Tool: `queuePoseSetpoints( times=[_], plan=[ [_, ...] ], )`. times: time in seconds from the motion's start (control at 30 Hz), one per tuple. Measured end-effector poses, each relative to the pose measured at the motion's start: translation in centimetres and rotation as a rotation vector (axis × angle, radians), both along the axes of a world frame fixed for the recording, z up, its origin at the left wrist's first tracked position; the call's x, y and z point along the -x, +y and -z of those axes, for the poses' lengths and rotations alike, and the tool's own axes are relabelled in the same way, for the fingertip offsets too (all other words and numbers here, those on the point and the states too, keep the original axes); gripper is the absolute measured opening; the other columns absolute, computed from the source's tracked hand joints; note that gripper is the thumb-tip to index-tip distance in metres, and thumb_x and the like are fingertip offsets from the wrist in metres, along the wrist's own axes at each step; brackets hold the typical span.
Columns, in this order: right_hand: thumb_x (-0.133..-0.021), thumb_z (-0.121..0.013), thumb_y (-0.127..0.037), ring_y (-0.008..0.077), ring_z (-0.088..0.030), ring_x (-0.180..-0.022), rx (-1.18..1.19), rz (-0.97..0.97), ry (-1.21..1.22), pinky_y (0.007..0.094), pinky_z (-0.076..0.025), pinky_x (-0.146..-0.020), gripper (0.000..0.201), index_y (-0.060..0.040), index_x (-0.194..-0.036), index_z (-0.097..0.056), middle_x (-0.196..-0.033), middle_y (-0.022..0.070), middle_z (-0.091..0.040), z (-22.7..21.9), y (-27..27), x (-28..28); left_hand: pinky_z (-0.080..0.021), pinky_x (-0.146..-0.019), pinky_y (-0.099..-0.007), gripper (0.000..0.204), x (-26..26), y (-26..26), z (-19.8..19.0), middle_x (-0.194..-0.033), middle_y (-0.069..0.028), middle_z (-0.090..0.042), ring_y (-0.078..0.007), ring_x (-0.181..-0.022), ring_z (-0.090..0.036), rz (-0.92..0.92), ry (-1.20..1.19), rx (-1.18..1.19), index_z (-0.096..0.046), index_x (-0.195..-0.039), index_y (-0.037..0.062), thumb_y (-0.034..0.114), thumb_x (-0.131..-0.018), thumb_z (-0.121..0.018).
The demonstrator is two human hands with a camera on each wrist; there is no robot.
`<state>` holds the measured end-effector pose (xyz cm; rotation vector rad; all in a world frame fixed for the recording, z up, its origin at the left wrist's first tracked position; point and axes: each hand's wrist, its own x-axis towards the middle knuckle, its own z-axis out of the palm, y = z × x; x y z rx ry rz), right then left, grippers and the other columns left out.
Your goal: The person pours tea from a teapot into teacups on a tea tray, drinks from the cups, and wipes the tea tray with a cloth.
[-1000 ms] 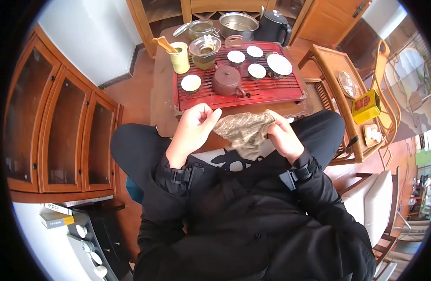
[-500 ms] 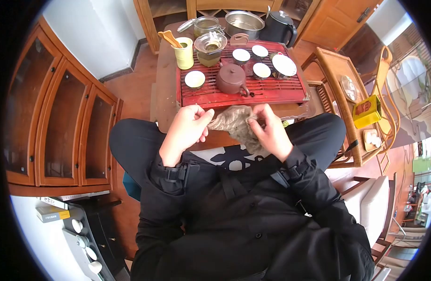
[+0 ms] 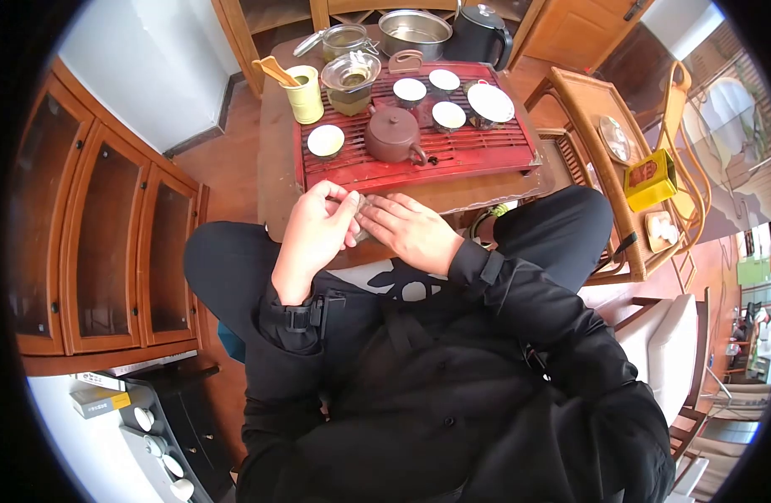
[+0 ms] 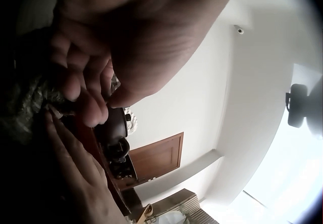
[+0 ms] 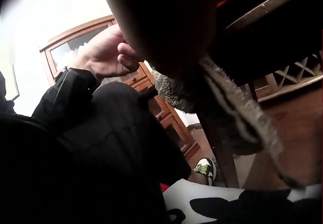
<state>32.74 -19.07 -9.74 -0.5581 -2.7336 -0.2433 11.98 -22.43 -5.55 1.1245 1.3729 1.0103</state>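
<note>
The left hand [image 3: 312, 235] pinches a bit of brownish-grey cloth [image 3: 363, 228] between thumb and curled fingers, in front of the tea tray [image 3: 352, 176]. Palm down, the right hand [image 3: 415, 237] lies over the cloth with fairly straight fingers, their tips beside the left fingertips. Most of the cloth is hidden under it in the head view. The right wrist view shows the cloth [image 5: 247, 115] hanging in folds below the dark right hand. In the left wrist view, the cloth [image 4: 30, 103] is dim behind the left fingers.
On the tray stand a brown teapot [image 3: 393, 134], several white cups and a glass pitcher with strainer [image 3: 350, 96]. A yellow-green holder [image 3: 305, 101], steel bowl [image 3: 415, 38] and black kettle [image 3: 479, 40] surround it. A wicker cart [image 3: 599, 168] stands right.
The right hand has moved left toward the left hand and turned from pinching the cloth's far side to lying flat over it. The spread cloth is now gathered and mostly covered.
</note>
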Motion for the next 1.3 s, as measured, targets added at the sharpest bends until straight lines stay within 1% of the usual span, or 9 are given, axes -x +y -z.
queuePoseSetpoints(
  times=[0.17,0.3,0.43,0.57,0.73,0.9,1.0,1.07,1.3],
  plan=[
    [-0.090,-0.056,-0.018,0.0249,-0.048,-0.136,-0.004,0.092,-0.049,0.0403,-0.038,-0.108,0.049,-0.0057,-0.137,-0.058,-0.137,0.0069,-0.059,-0.5,-0.8,-0.3,-0.048,-0.053,-0.0253,0.025,-0.2,-0.2,-0.5,-0.073,-0.0047,-0.065,-0.0087,-0.055,-0.058,0.104,0.057,-0.001,-0.061,-0.114,-0.0029,0.020,-0.103,-0.060],
    [-0.090,-0.057,-0.019,0.0260,-0.046,-0.133,0.023,0.182,-0.091,0.0399,-0.038,-0.106,0.052,-0.0078,-0.141,-0.056,-0.142,0.0068,-0.056,-0.5,-1.1,-0.6,-0.045,-0.048,-0.0232,0.031,-0.3,-0.3,0.1,-0.072,-0.0036,-0.065,-0.0077,-0.052,-0.056,0.196,0.133,-0.010,-0.059,-0.127,0.0003,0.024,-0.106,-0.056],
    [-0.089,-0.058,-0.019,0.0257,-0.047,-0.128,0.050,0.232,-0.164,0.0380,-0.039,-0.102,0.054,-0.0088,-0.143,-0.054,-0.146,0.0062,-0.053,-0.6,-1.3,-1.2,-0.044,-0.049,-0.0243,0.041,-0.5,-0.6,-0.6,-0.068,-0.0027,-0.063,-0.0075,-0.051,-0.053,0.317,0.200,0.043,-0.052,-0.142,0.0005,0.020,-0.106,-0.053],
    [-0.088,-0.058,-0.017,0.0271,-0.046,-0.129,0.039,0.272,-0.190,0.0405,-0.038,-0.101,0.059,-0.0086,-0.146,-0.050,-0.150,0.0060,-0.048,-0.1,-1.2,-1.7,-0.045,-0.050,-0.0254,0.050,-0.6,-0.7,-0.7,-0.064,-0.0018,-0.061,-0.0079,-0.050,-0.051,0.455,0.318,0.052,-0.042,-0.153,0.0029,0.017,-0.106,-0.050],
    [-0.088,-0.058,-0.016,0.0268,-0.046,-0.129,-0.015,0.320,-0.242,0.0402,-0.038,-0.102,0.061,-0.0087,-0.148,-0.048,-0.151,0.0052,-0.048,0.1,-1.2,-2.2,-0.046,-0.052,-0.0260,0.053,-1.0,-0.8,-0.3,-0.064,-0.0012,-0.059,-0.0082,-0.051,-0.051,0.489,0.331,0.033,-0.037,-0.156,0.0058,0.016,-0.105,-0.049],
    [-0.089,-0.058,-0.015,0.0301,-0.044,-0.133,0.064,0.335,-0.251,0.0437,-0.037,-0.105,0.060,-0.0093,-0.148,-0.048,-0.154,0.0055,-0.045,0.1,-1.0,-2.9,-0.047,-0.052,-0.0269,0.055,-1.7,-0.7,-0.4,-0.064,-0.0013,-0.059,-0.0084,-0.052,-0.053,0.512,0.369,0.033,-0.034,-0.158,0.0076,0.015,-0.105,-0.048],
    [-0.089,-0.058,-0.016,0.0311,-0.043,-0.135,0.068,0.341,-0.241,0.0452,-0.037,-0.106,0.060,-0.0106,-0.148,-0.048,-0.154,0.0048,-0.045,0.1,-0.7,-3.4,-0.049,-0.055,-0.0295,0.057,-2.1,-0.6,0.4,-0.064,-0.0042,-0.060,-0.0117,-0.053,-0.056,0.517,0.381,-0.054,-0.034,-0.158,0.0076,0.013,-0.103,-0.049],
    [-0.088,-0.059,-0.016,0.0312,-0.043,-0.135,0.069,0.339,-0.251,0.0453,-0.037,-0.106,0.061,-0.0113,-0.148,-0.048,-0.154,0.0045,-0.045,0.1,-0.4,-3.7,-0.054,-0.067,-0.0366,0.058,-2.2,-0.4,0.6,-0.066,-0.0163,-0.065,-0.0247,-0.058,-0.066,0.531,0.464,-0.132,-0.039,-0.153,0.0017,0.009,-0.098,-0.051],
    [-0.089,-0.059,-0.017,0.0317,-0.042,-0.136,0.067,0.318,-0.296,0.0460,-0.036,-0.107,0.062,-0.0140,-0.150,-0.047,-0.155,0.0029,-0.045,-0.2,0.2,-4.8,-0.055,-0.068,-0.0375,0.057,-2.3,-0.3,0.6,-0.068,-0.0181,-0.066,-0.0267,-0.061,-0.068,0.526,0.491,-0.155,-0.039,-0.153,0.0022,0.011,-0.098,-0.052]
  ],
)
